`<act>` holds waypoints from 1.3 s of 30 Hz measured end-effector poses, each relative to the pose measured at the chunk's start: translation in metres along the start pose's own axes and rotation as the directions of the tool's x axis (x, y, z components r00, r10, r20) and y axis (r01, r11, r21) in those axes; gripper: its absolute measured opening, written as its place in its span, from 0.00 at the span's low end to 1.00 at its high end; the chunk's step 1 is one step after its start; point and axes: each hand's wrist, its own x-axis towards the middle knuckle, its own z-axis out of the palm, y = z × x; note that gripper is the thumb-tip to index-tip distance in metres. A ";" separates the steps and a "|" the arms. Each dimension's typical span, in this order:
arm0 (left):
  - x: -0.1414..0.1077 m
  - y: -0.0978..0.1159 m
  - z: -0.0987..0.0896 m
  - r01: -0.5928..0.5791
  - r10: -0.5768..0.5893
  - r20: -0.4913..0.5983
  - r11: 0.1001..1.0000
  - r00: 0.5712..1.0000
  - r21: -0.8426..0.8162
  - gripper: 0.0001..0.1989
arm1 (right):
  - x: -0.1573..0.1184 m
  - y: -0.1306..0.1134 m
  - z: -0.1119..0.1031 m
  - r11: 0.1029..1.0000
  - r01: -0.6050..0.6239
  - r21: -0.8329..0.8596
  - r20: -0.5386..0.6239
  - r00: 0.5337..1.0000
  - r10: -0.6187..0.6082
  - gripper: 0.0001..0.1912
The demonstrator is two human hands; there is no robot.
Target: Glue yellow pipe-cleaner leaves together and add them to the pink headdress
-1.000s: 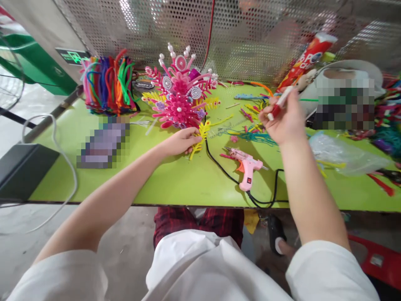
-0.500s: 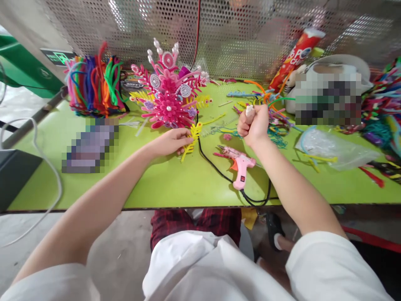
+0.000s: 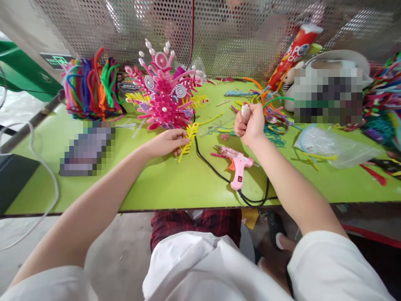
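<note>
My left hand pinches a yellow pipe-cleaner leaf between thumb and fingers, just above the green table. The leaf has short side fronds and a small red dot near its top. Behind it stands a large pink pipe-cleaner flower piece with pearl beads and yellow leaves. My right hand is closed in a fist over the table, its thumb tip covered in something white. Whatever the fist holds, if anything, is hidden. Below it lies a pink hot glue gun, nozzle pointing left, its black cord running across the table.
A bundle of coloured pipe cleaners stands at the left, near a blurred flat object. Tangled pipe-cleaner scraps lie behind my right hand. Farther right are a red chip can, a white container and a clear plastic bag.
The view has shifted slightly. My left hand keeps the yellow leaf, and my right hand stays closed in nearly the same place.
</note>
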 end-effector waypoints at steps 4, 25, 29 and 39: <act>-0.001 0.002 0.001 0.008 -0.008 0.001 1.000 1.000 0.018 0.08 | 0.000 -0.002 0.001 0.999 -0.029 0.042 0.013 1.000 0.028 0.31; 0.001 -0.004 -0.001 -0.032 0.030 0.034 0.998 0.999 0.057 0.09 | 0.005 0.003 -0.009 0.998 0.061 0.002 0.005 0.998 -0.061 0.33; 0.002 -0.005 -0.001 -0.032 0.030 0.035 0.997 0.999 0.067 0.09 | 0.007 0.003 -0.010 0.994 -0.002 0.109 -0.008 1.000 0.003 0.31; -0.001 -0.004 -0.003 -0.055 0.048 0.038 0.974 0.998 0.219 0.10 | 0.006 0.003 -0.010 0.990 -0.124 0.059 0.082 0.989 0.119 0.28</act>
